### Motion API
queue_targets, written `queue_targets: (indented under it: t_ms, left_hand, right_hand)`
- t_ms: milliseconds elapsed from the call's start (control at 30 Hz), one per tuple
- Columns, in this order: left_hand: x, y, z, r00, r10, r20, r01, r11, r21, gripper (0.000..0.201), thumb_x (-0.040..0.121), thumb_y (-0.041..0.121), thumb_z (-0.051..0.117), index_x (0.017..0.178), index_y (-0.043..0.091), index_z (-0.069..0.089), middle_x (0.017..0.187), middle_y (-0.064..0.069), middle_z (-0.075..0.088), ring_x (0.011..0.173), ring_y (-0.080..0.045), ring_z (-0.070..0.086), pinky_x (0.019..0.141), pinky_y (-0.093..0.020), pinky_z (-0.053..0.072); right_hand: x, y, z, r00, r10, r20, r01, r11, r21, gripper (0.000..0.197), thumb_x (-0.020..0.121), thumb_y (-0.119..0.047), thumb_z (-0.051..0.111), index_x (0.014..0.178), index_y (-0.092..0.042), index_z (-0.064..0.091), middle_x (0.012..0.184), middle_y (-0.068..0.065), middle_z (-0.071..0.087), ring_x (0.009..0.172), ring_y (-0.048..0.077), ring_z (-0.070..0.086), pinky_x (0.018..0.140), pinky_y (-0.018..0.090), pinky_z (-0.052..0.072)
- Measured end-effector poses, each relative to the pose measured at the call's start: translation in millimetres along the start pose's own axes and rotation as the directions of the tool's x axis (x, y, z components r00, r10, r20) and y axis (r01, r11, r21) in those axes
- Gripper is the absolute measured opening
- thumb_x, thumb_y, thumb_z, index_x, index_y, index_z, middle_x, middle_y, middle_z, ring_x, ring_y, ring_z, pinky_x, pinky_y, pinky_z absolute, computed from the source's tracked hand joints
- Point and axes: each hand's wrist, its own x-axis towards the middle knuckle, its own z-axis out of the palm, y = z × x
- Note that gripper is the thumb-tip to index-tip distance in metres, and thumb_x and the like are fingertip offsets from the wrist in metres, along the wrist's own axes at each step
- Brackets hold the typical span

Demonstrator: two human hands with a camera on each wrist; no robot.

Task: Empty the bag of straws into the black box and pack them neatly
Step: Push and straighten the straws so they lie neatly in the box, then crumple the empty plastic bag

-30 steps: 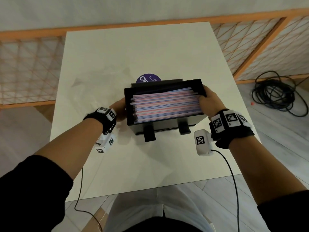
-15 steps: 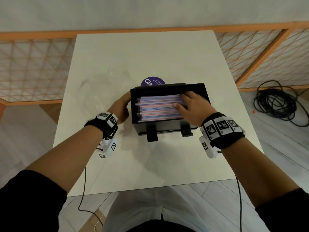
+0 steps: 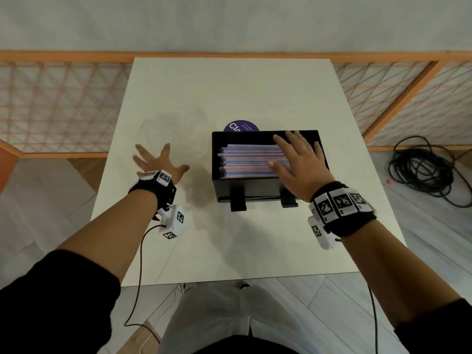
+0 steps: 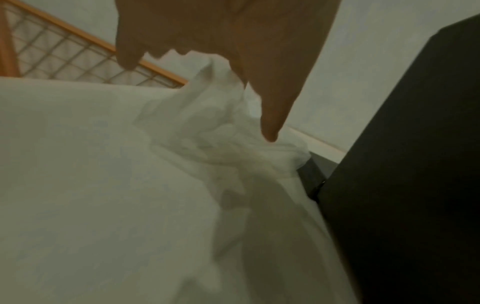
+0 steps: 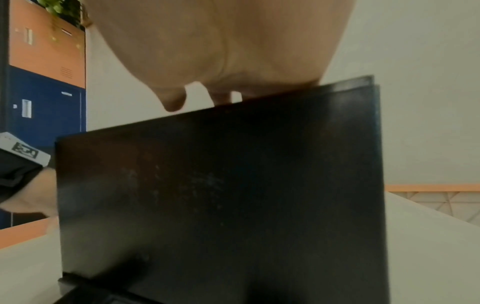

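The black box stands on the white table, filled with pink, blue and white straws lying lengthwise. My right hand lies flat on the right half of the straws, fingers straight. My left hand hovers left of the box, apart from it, with fingers spread. In the left wrist view a crumpled clear bag lies on the table under the left hand, next to the box. The right wrist view shows the box's front wall below my palm.
A purple round label lies right behind the box. An orange lattice fence surrounds the table on three sides. A coil of black cable lies on the floor to the right. Wrist cables hang off the near table edge.
Both hands let go of the box's ends. The right hand moved onto the straws and flattened. The left hand moved left, away from the box, and spread its fingers.
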Motion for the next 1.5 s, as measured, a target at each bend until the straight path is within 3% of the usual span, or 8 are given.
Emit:
queue_targets:
  t_ms: [300, 500, 733, 867, 1033, 1300, 1400, 1500]
  left_hand:
    - [-1.3, 2.0, -22.1, 0.976, 0.177, -0.126, -0.199, 0.961, -0.192, 0.047, 0.092, 0.005, 0.050, 0.138, 0.002, 0.043, 0.144, -0.019, 0.041, 0.130, -0.036, 0.041, 0.108, -0.038, 0.034]
    - [-27.6, 35.3, -73.9, 0.858, 0.314, -0.407, -0.487, 0.751, -0.446, 0.056, 0.088, -0.004, 0.042, 0.142, 0.013, 0.039, 0.115, -0.010, 0.060, 0.103, -0.021, 0.057, 0.085, -0.020, 0.041]
    - [-92.8, 103.3, -109.1, 0.765, 0.594, -0.250, -0.559, 0.419, -0.715, 0.063, 0.085, -0.017, 0.047, 0.142, 0.006, 0.033, 0.087, -0.001, 0.058, 0.080, -0.006, 0.056, 0.085, -0.021, 0.046]
    - [-121.8, 116.3, -105.2, 0.711, 0.677, -0.191, -0.558, 0.377, -0.740, 0.056, 0.083, -0.014, 0.045, 0.125, 0.022, 0.051, 0.093, 0.005, 0.064, 0.076, 0.006, 0.059, 0.075, -0.013, 0.047]
    - [-121.8, 109.6, -101.4, 0.806, 0.478, -0.348, -0.539, 0.350, -0.766, 0.041, 0.057, 0.052, 0.066, 0.093, 0.033, 0.059, 0.108, 0.007, 0.048, 0.101, -0.008, 0.051, 0.088, -0.016, 0.042]
    - [-144.3, 134.6, -104.8, 0.732, 0.678, 0.059, -0.140, 0.234, -0.962, 0.034, 0.089, 0.008, 0.052, 0.120, 0.023, 0.052, 0.100, -0.003, 0.063, 0.082, -0.018, 0.065, 0.056, -0.027, 0.056]
    - [-135.5, 131.2, -102.2, 0.835, 0.539, -0.110, -0.285, 0.252, -0.925, 0.035, 0.088, -0.009, 0.042, 0.100, 0.018, 0.062, 0.094, -0.003, 0.065, 0.085, -0.020, 0.067, 0.057, -0.027, 0.058]
    - [-143.6, 140.8, -92.5, 0.706, 0.655, -0.270, -0.529, 0.234, -0.815, 0.038, 0.080, -0.019, 0.047, 0.074, 0.016, 0.063, 0.075, 0.005, 0.064, 0.068, -0.007, 0.062, 0.061, -0.024, 0.054]
  right_hand:
    - [-9.1, -9.5, 13.4, 0.995, -0.033, 0.090, 0.048, 0.985, -0.164, 0.081, 0.073, -0.070, -0.004, 0.147, -0.040, 0.015, 0.159, 0.000, 0.011, 0.148, 0.020, -0.001, 0.115, 0.055, 0.000]
    - [-4.8, -31.4, -14.7, 0.988, -0.093, -0.120, 0.112, 0.980, 0.162, 0.084, 0.083, -0.061, 0.048, 0.150, -0.028, 0.008, 0.159, 0.004, 0.009, 0.147, 0.022, 0.004, 0.120, 0.049, 0.010]
    - [39.1, -93.0, -43.4, 0.934, -0.167, -0.316, 0.280, 0.891, 0.357, 0.137, 0.057, -0.056, 0.079, 0.148, -0.011, -0.013, 0.157, 0.013, -0.013, 0.147, 0.028, -0.008, 0.120, 0.040, 0.012]
    - [52.6, -100.6, -45.3, 0.969, -0.089, -0.229, 0.177, 0.898, 0.402, 0.098, 0.082, -0.031, 0.065, 0.150, -0.012, -0.002, 0.113, 0.004, 0.059, 0.117, 0.022, 0.052, 0.118, 0.029, 0.017]
    - [32.1, -84.6, -59.3, 0.940, -0.033, -0.341, 0.185, 0.886, 0.425, 0.020, 0.087, -0.007, 0.056, 0.103, 0.003, 0.060, 0.099, 0.016, 0.059, 0.088, 0.031, 0.059, 0.069, 0.023, 0.039]
    - [14.4, -70.9, -64.9, 0.772, -0.262, -0.579, 0.363, 0.930, 0.063, 0.043, 0.072, -0.027, 0.070, 0.108, -0.006, 0.061, 0.115, 0.017, 0.053, 0.102, 0.036, 0.052, 0.088, 0.050, 0.046]
    - [0.5, -54.8, -76.0, 0.881, -0.165, -0.443, 0.397, 0.769, 0.501, 0.094, 0.071, -0.044, 0.072, 0.146, -0.017, 0.021, 0.146, 0.012, 0.025, 0.138, 0.027, 0.027, 0.113, 0.043, 0.029]
    - [-7.0, -60.2, -81.9, 0.995, 0.007, -0.104, 0.097, 0.304, 0.948, 0.086, 0.083, -0.054, 0.055, 0.147, -0.036, 0.000, 0.143, 0.005, 0.039, 0.134, 0.020, 0.038, 0.110, 0.045, 0.035]
